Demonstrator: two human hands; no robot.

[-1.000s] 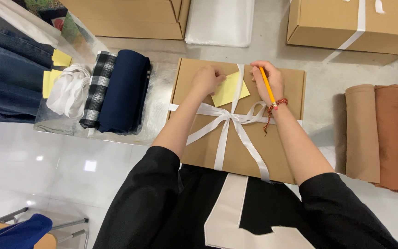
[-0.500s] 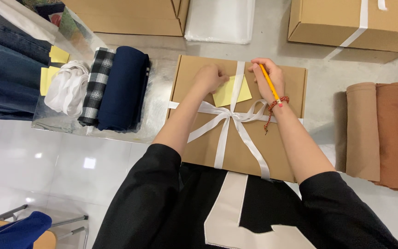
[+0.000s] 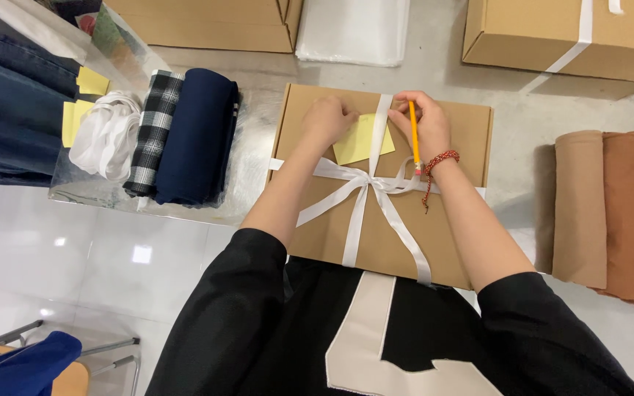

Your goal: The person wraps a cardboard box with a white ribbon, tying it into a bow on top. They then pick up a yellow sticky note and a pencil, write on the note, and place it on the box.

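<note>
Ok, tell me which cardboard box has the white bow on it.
The flat box under both hands; the box at top right carries only a plain white strip.

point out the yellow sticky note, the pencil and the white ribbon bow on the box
yellow sticky note [image 3: 357,143], head view, on its bare middle left of the ribbon
pencil [image 3: 413,132], head view, mid-shaft, held in the right hand
white ribbon bow [image 3: 367,181], head view, on the knot
</note>
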